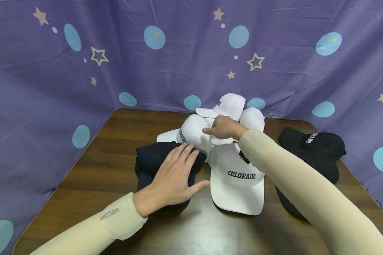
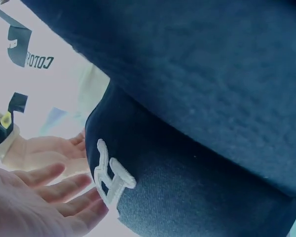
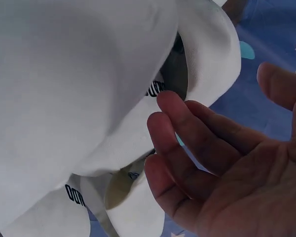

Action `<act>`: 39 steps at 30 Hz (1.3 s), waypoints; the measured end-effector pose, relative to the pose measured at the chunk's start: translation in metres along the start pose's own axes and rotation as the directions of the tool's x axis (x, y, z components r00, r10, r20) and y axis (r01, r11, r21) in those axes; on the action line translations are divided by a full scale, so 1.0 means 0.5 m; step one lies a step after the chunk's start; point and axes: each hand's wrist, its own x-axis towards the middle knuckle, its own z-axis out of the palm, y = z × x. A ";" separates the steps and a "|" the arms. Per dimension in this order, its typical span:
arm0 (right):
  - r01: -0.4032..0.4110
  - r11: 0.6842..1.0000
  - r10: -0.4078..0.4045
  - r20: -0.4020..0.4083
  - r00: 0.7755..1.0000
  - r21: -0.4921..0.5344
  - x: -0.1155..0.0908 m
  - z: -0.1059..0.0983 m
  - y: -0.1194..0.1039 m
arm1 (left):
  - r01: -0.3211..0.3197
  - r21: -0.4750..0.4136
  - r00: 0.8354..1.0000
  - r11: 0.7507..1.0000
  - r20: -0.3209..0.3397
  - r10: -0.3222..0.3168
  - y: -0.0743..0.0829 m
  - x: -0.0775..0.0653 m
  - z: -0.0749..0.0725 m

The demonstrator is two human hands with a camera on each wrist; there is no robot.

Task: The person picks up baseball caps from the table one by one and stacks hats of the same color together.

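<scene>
My left hand (image 1: pixel 175 177) lies over the dark navy caps (image 1: pixel 146 156) at the table's middle left, its fingers straight and the thumb spread. In the left wrist view, those fingers are beside a navy cap (image 2: pixel 197 182) with raised white lettering. Farther back, my right hand (image 1: pixel 223 126) reaches among several white caps. Its relaxed fingers (image 3: pixel 202 133) hold nothing in the right wrist view and are close to a white cap (image 3: pixel 64 84). A white COLORADO cap (image 1: pixel 236 194) sits nearest the front, partly hidden by the right sleeve.
Black caps (image 1: pixel 325 143) lie in a group on the right side, partly behind the right forearm. The brown wooden table (image 1: pixel 92 170) meets a purple curtain (image 1: pixel 178 71) with stars and blue ovals behind and at both sides.
</scene>
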 end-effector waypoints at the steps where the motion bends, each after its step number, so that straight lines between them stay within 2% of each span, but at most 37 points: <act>1: -0.012 1.000 0.012 0.015 1.000 -0.003 0.004 0.001 -0.002 | 0.001 0.004 1.000 1.000 0.003 -0.001 0.001 0.002 0.001; 6: -0.094 0.995 0.093 0.076 0.993 0.017 0.020 0.003 -0.016 | -0.004 0.007 1.000 1.000 0.010 0.004 0.002 0.006 0.004; 11: -0.163 0.981 0.153 0.087 0.984 0.109 0.036 0.011 -0.022 | -0.006 0.014 1.000 1.000 0.001 0.006 0.003 0.008 0.005; 17: -0.241 0.938 0.234 0.057 0.971 0.250 0.047 0.024 -0.026 | 0.000 0.010 1.000 1.000 0.004 0.000 0.003 0.008 0.005; 22: -0.280 0.882 0.298 0.013 0.955 0.378 0.053 0.033 -0.033 | 0.000 0.007 1.000 1.000 0.000 0.000 0.003 0.006 0.008; 27: -0.215 0.820 0.295 -0.070 0.953 0.531 0.056 0.037 -0.044 | 0.002 0.002 1.000 1.000 -0.007 -0.002 0.002 0.001 0.011; 31: -0.099 0.758 0.246 -0.143 0.959 0.644 0.053 0.034 -0.057 | 0.011 -0.002 1.000 1.000 -0.002 -0.011 0.001 -0.001 0.011; 33: -0.028 0.738 0.210 -0.189 0.959 0.674 0.048 0.030 -0.064 | 0.008 -0.005 1.000 1.000 -0.009 -0.008 0.001 0.000 0.012; 36: 0.069 0.759 0.155 -0.282 0.947 0.648 0.038 0.022 -0.076 | -0.002 -0.002 1.000 1.000 -0.025 0.002 0.000 0.002 0.013; 39: 0.149 0.805 0.105 -0.385 0.917 0.574 0.024 0.008 -0.086 | -0.007 0.004 0.999 1.000 -0.034 0.007 -0.001 0.003 0.014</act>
